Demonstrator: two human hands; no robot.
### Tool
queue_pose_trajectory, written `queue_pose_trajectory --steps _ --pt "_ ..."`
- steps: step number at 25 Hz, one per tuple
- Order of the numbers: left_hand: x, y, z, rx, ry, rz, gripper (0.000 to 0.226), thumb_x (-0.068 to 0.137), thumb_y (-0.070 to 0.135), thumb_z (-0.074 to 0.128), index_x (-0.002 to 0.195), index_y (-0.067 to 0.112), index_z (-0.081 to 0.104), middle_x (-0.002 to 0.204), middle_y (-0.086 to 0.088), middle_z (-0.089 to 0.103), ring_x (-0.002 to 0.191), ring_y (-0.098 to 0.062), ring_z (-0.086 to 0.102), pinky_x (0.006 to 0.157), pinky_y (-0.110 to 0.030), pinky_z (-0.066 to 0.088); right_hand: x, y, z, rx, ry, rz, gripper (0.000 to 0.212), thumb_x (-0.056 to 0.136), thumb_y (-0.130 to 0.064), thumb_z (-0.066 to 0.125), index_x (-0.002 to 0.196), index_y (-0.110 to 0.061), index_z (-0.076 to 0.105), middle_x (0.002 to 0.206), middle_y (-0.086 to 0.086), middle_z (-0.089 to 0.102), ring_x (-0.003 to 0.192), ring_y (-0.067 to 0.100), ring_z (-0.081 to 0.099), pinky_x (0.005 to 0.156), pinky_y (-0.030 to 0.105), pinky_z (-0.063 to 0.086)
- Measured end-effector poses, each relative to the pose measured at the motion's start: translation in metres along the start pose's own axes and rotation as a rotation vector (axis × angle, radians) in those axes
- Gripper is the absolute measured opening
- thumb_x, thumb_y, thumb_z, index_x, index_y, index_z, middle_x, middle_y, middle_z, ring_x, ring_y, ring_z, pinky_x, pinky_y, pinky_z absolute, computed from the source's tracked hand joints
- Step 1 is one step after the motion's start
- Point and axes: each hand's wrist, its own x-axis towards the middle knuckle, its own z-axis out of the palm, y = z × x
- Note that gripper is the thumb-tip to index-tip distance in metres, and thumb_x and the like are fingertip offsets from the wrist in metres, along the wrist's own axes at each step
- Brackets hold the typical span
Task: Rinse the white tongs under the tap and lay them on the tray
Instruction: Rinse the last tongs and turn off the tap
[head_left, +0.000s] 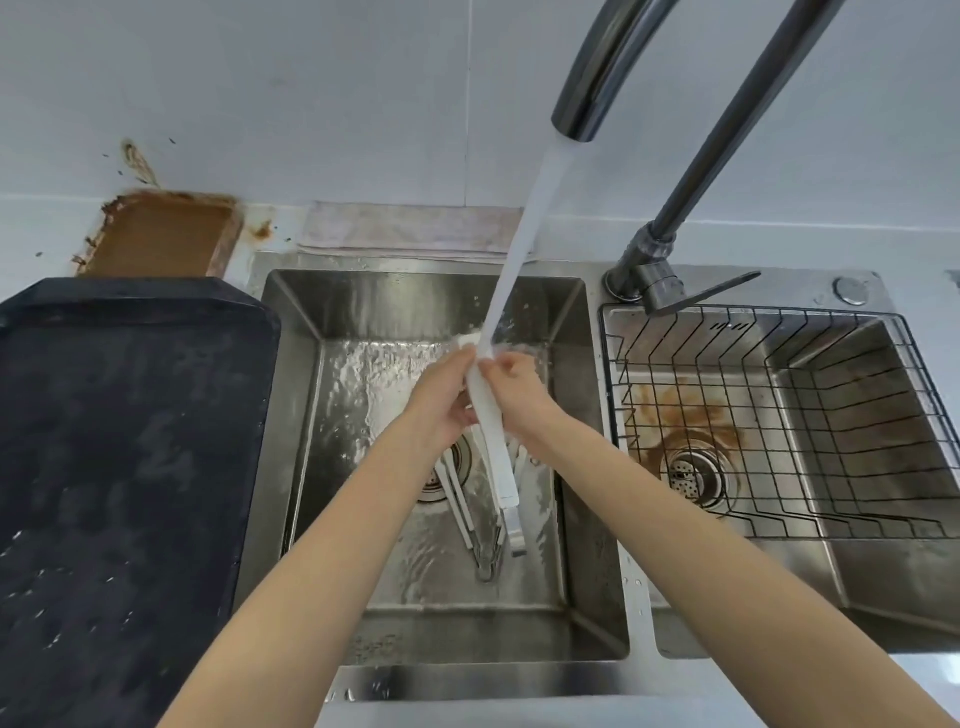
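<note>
1. Both hands over the left sink (301, 415), closed on one pair of white tongs (491, 431) from opposite sides.
2. Left hand (441, 400) wrapped around the tongs from the left, fingers curled shut on the upper part.
3. Right hand (519, 389) pinching the same upper part from the right, thumb and fingers tight on the white strip.
4. Tongs held tilted, far end up under the water (519, 249), near end hanging down toward the sink floor, clear of it as far as can be told.
5. Stream falling from the tap (587, 88) at the top, striking the tongs right at the fingertips and splashing.
6. More tongs (467, 504) lying flat on the wet sink floor below the hands, near the drain, white arms and metal ends fanned out; exact count not clear.
7. Black tray (119, 467) on the counter just left of the sink, surface wet with droplets, nothing lying on it.
8. Right sink (883, 587) fitted with a wire basket (779, 415), brown staining around its drain.
9. Brown-stained board (161, 236) against the wall behind the tray; folded cloth (410, 231) along the sink's back edge.
</note>
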Motion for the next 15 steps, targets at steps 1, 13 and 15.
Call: queue_pose_trajectory --steps 1,13,15 --pt "-0.001 0.001 -0.001 -0.08 -0.016 -0.045 0.037 0.096 0.029 0.042 0.119 0.004 0.055 0.083 -0.007 0.059 0.057 -0.013 0.057 0.045 -0.022 0.045 -0.001 0.002 -0.001 -0.041 0.002 -0.029 0.03 0.096 -0.021 0.042 0.116 0.001 0.047 0.087 0.009 0.063 0.071 0.017 0.063 0.068 0.03 0.056" --pt "-0.003 0.018 -0.019 -0.379 -0.005 -0.048 0.041 0.089 0.052 0.043 0.069 0.018 0.054 0.056 0.006 0.049 0.05 -0.007 0.048 0.065 -0.023 0.046 -0.006 0.026 -0.025 -0.023 0.109 0.24 0.05 0.097 -0.035 0.036 0.138 -0.006 0.033 0.106 0.01 0.056 0.092 0.022 0.056 0.079 0.028 0.043" --pt "-0.003 0.019 -0.02 -0.366 0.0 -0.048 0.044 0.089 0.054 0.042 0.066 0.018 0.052 0.044 0.008 0.049 0.042 -0.006 0.046 0.053 -0.02 0.042 -0.005 0.026 -0.021 0.232 0.098 0.213 0.039 0.097 -0.033 0.037 0.128 -0.009 0.04 0.093 0.007 0.059 0.071 0.015 0.058 0.06 0.025 0.048"
